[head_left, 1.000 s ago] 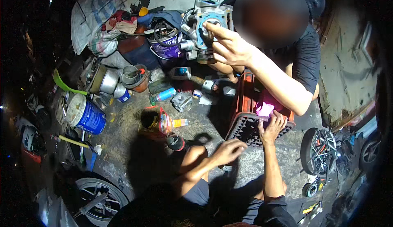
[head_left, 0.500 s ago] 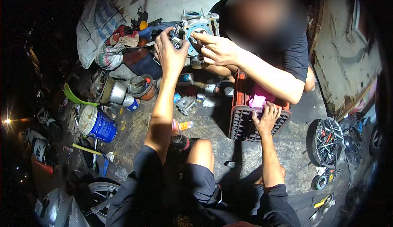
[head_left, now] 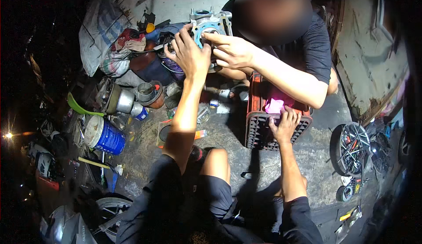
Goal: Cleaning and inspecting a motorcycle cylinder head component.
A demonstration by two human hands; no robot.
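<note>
Engine part (head_left: 210,26): one, grey metal, studs on top, blue ring on the face turned toward the camera; raised off the floor, left of the crate and in front of a second person.

Left hand (head_left: 191,52): at the near left side of the engine part, fingers spread and bent, thumb beside the blue ring; whether they grip, cannot tell.

Second person's hand (head_left: 233,53): index finger pointed at the blue ring, remaining fingers curled.

Right hand (head_left: 285,124): on the near edge of the crate, fingers bent over it, thumb apart; firmness of hold cannot be told.

Crate (head_left: 254,98): red sides, dark lattice end toward the camera.

Pink cloth (head_left: 274,106): one, crumpled, at the crate's edge, just beside the right hand's fingers.

Floor, left: blue bucket (head_left: 110,139), tilted; hammer (head_left: 93,162), yellow handle; metal pot (head_left: 125,101).

Floor, right: wheel (head_left: 336,149), dark.
</note>
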